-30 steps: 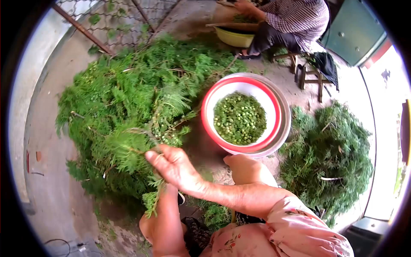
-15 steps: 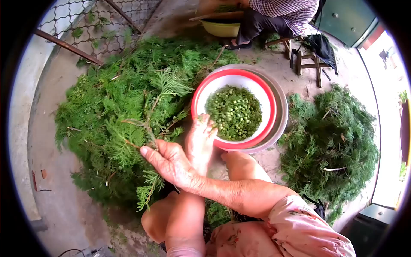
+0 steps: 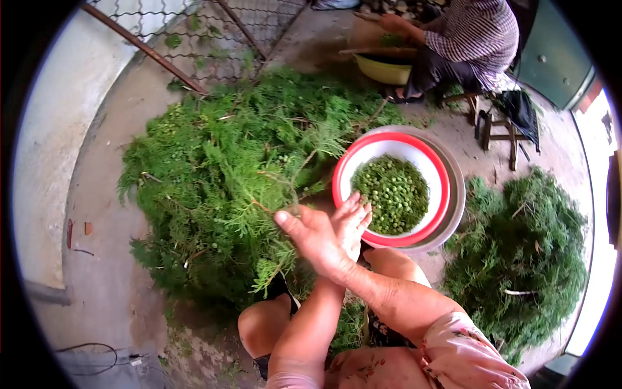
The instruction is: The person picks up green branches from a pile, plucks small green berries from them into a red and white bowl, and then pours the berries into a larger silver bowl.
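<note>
My right hand (image 3: 311, 240) reaches across my left forearm, its fingers closed round the stem of a leafy green branch (image 3: 275, 194). Feathery sprigs of it hang above and below the hand. Just beyond, my left hand (image 3: 352, 223) is at the lower left rim of a red-rimmed white bowl (image 3: 343, 162), fingers apart and nothing visible held. Small round green cones with leaf bits (image 3: 392, 194) lie in the bowl, which sits within a wider grey basin (image 3: 455, 175).
A large pile of cut branches (image 3: 201, 162) spreads at the left; another pile (image 3: 518, 259) lies at the right. At the top, a person in a checked shirt (image 3: 479, 39) sits by a yellow basin (image 3: 382, 70). Wire mesh (image 3: 227, 32) stands upper left; a wooden stool (image 3: 505, 136) stands upper right.
The view has shifted, so the scene appears farther right and slightly lower. My left hand's fingers have spread apart. My right hand still holds the branch.
</note>
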A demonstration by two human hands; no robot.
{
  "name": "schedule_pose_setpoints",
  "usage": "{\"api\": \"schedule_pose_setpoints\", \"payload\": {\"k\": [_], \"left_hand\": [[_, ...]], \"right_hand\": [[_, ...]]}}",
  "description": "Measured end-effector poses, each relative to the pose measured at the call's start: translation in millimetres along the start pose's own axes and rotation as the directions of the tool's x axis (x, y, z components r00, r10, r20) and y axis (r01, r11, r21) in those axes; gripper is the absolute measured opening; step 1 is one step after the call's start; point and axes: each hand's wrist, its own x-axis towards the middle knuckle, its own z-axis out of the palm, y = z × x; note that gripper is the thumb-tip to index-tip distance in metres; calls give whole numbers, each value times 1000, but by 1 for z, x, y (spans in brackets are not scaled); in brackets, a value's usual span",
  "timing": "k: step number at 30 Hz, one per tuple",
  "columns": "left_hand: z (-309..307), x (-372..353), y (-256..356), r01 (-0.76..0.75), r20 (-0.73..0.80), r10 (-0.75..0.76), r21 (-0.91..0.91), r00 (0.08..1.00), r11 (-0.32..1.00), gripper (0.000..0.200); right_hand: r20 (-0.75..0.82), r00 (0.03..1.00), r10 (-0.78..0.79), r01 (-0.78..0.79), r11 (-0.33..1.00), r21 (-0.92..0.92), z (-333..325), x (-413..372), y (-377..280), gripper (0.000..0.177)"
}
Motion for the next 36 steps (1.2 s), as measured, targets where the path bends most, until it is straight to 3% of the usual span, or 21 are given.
{"api": "schedule_pose_setpoints", "payload": {"k": [2, 4, 6, 8, 10, 12, 14, 15, 16, 18, 19, 21, 23, 26, 27, 28, 29, 32, 33, 34, 36], "left_hand": [[-23, 0, -3, -35, 45, 32, 48, 998, 998, 43], [-59, -4, 10, -6, 252, 38, -128, 967, 992, 43], [-83, -15, 29, -44, 260, 96, -197, 961, 979, 42], [-101, -26, 47, -132, 173, 169, -210, 970, 969, 42], [-99, -39, 70, -218, 124, 239, -162, 963, 962, 39], [-86, -52, 100, -235, 155, 243, -70, 957, 969, 30], [-100, -46, 111, -208, -255, 171, -126, 952, 970, 20], [-104, -52, 114, -233, -330, 173, -153, 928, 960, 23], [-107, -53, 116, -234, -358, 174, -133, 917, 963, 21], [-115, -57, 120, -235, -423, 174, -96, 889, 967, 17], [-117, -60, 124, -234, -367, 169, -140, 915, 962, 16], [-117, -69, 135, -249, -336, 205, -93, 919, 964, 12], [-120, -75, 145, -296, -344, 255, -72, 904, 952, 11], [-139, -83, 161, -342, -403, 271, -113, 874, 933, 10], [-147, -86, 164, -343, -418, 262, -131, 870, 930, 10], [-156, -87, 167, -345, -433, 253, -146, 865, 927, 11], [-163, -90, 170, -362, -438, 265, -154, 859, 920, 12], [-176, -105, 180, -397, -462, 272, -198, 844, 896, 12], [-183, -109, 184, -411, -469, 268, -235, 842, 881, 12], [-187, -113, 189, -437, -493, 282, -234, 823, 868, 12], [-195, -122, 196, -482, -537, 303, -231, 787, 845, 12]], "right_hand": [[-58, 995, 77, -83, 990, -118, -2, 7, 18, 36], [-136, 969, 205, -236, 933, -272, -9, 20, 63, 56], [143, 920, 366, -309, 898, -313, -23, 17, 2, 72], [149, 920, 362, -371, 928, 36, -16, 14, -16, 65], [264, 896, 358, -435, 828, 354, -17, 21, -5, 51], [275, 903, 329, -406, 864, 299, -18, 21, -5, 37], [265, 902, 341, -408, 873, 266, -22, 23, -1, 26], [247, 897, 367, -424, 872, 245, -23, 24, -1, 23], [228, 890, 394, -442, 869, 224, -22, 25, 0, 20], [-6, 884, 468, -464, 877, 124, -15, 28, -4, 15], [-107, 877, 469, -463, 883, 79, -16, 32, -5, 16], [-97, 865, 492, -498, 865, -57, -39, 44, -4, 19], [-17, 912, 409, -409, 908, -97, -79, 64, -4, 18], [-244, 908, 341, -384, 910, -156, -133, 74, -27, 16], [-394, 865, 310, -411, 889, -203, -151, 69, -39, 15], [-456, 834, 309, -378, 923, -66, -209, 76, -34, 13], [-499, 839, 218, -285, 956, -63, -253, 68, -37, 11], [-744, 666, 55, -158, 985, -69, -450, 36, -47, 18], [-732, 673, -108, 72, 994, -80, -444, -10, -57, 18], [-732, 682, 0, -87, 993, -81, -481, -29, -70, 30], [-571, 819, -52, -181, 922, -343, -475, -72, -75, 34]]}}
